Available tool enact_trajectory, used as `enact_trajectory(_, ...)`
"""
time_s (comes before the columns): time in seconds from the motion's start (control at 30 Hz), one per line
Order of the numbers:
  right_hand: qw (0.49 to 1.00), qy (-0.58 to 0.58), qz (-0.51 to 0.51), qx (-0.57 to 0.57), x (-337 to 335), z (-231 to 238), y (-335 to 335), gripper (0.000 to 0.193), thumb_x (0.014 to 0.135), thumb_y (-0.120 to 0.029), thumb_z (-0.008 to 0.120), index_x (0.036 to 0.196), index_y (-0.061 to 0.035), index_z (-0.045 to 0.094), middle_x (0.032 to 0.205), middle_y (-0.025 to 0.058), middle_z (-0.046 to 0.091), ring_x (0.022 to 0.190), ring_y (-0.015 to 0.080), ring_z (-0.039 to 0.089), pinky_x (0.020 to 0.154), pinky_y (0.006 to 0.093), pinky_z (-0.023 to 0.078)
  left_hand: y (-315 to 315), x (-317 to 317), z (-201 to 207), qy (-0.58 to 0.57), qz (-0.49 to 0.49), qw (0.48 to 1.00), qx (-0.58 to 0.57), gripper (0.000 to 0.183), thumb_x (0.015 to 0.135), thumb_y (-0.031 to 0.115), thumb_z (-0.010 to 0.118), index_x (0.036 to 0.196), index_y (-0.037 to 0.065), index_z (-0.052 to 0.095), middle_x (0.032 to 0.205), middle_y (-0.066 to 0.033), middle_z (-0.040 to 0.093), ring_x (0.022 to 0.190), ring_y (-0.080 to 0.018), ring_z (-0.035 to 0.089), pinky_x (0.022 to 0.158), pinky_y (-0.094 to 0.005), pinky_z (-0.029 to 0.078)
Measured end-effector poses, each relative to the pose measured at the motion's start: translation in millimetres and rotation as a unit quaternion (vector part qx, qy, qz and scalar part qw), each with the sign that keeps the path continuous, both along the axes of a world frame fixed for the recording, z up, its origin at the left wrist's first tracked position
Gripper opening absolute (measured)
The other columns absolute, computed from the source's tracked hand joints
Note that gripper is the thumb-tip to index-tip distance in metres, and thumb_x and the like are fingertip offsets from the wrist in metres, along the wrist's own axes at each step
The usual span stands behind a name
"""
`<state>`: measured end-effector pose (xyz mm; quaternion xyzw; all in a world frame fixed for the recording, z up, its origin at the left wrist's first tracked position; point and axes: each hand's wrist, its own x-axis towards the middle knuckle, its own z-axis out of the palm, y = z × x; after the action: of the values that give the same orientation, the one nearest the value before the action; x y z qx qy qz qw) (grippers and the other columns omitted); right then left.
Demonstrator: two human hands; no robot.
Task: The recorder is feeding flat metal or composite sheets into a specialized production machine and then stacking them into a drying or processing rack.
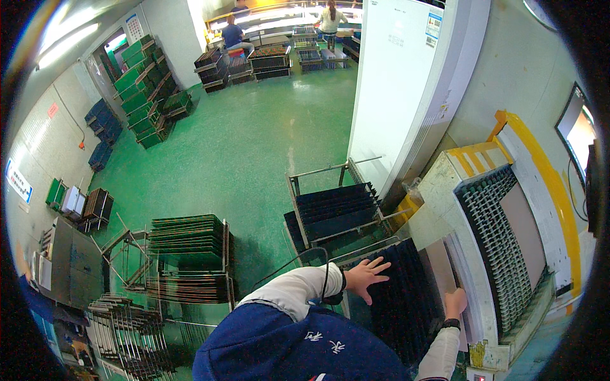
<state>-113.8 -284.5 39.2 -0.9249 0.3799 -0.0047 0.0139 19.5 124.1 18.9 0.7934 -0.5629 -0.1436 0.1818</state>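
Note:
My left hand [367, 279] is open, its fingers spread against the near side of a row of dark panels [399, 298] that stand upright in a rack. A flat grey-brown board [438, 263] leans just right of those panels. My right hand [455, 303] is closed on the edge of this board, with the fingertips partly hidden. Several pale sheets [462, 273] stand between the board and the roller machine. I wear a dark band on each wrist.
A roller conveyor [492, 254] with another grey-brown board [524, 219] on it rises at the right. Beyond my left hand stands a metal rack [337, 206] of dark panels. Loaded racks [190, 260] stand at the left, a tall white cabinet [394, 82] ahead. Two people work far back.

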Motion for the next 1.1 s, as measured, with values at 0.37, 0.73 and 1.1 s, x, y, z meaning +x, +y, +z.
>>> enact_trajectory(0.37, 1.000, 0.011, -0.004, -0.005, 0, 4, 1, 0.034, 0.078, -0.029, 0.081, 0.097, -0.0010, 0.076, 0.102, 0.0225, 0.076, 0.097, 0.0392, 0.074, 0.085, 0.0485, 0.059, -2, 0, -2, -0.005, 0.000, 1.000, -0.004, 0.117, 0.062, 0.072, 0.083, 0.158, 0.019, 0.043, 0.174, -0.0171, 0.010, 0.158, -0.0446, 0.010, 0.116, -0.0652, 0.028)
enact_trajectory(0.73, 1.000, 0.005, -0.010, 0.018, 2, 6, 4, 0.039, 0.077, -0.029, 0.084, 0.099, 0.0021, 0.077, 0.102, 0.0262, 0.074, 0.099, 0.0432, 0.072, 0.085, 0.0505, 0.057, 0, 0, -3, -0.008, 0.002, 1.000, -0.011, 0.117, 0.061, 0.073, 0.083, 0.158, 0.018, 0.044, 0.173, -0.0177, 0.012, 0.158, -0.0452, 0.012, 0.116, -0.0644, 0.029)
enact_trajectory(1.1, 1.000, -0.019, 0.012, 0.001, -1, -3, -2, 0.034, 0.081, -0.032, 0.073, 0.090, 0.0002, 0.076, 0.096, 0.0253, 0.075, 0.092, 0.0435, 0.073, 0.082, 0.0527, 0.057, 0, 0, -1, -0.003, 0.003, 1.000, -0.001, 0.118, 0.062, 0.072, 0.083, 0.158, 0.019, 0.043, 0.173, -0.0179, 0.012, 0.158, -0.0451, 0.012, 0.117, -0.0632, 0.028)
